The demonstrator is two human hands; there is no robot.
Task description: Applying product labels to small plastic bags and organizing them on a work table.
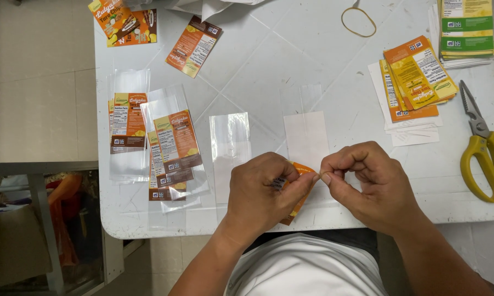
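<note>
At the worktop's (269,49) near edge, my left hand (260,192) and right hand (367,183) both pinch an orange label (300,171), fingertips meeting. Clear bags (229,140) lie at eleven o'clock, yellow scissors (485,151) at three, a rubber band (359,22) at twelve.

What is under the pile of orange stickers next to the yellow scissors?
Under the orange label stack lie white paper sheets, their edges poking out at the left and bottom, all resting on the white table. Anything else beneath is covered.
</note>
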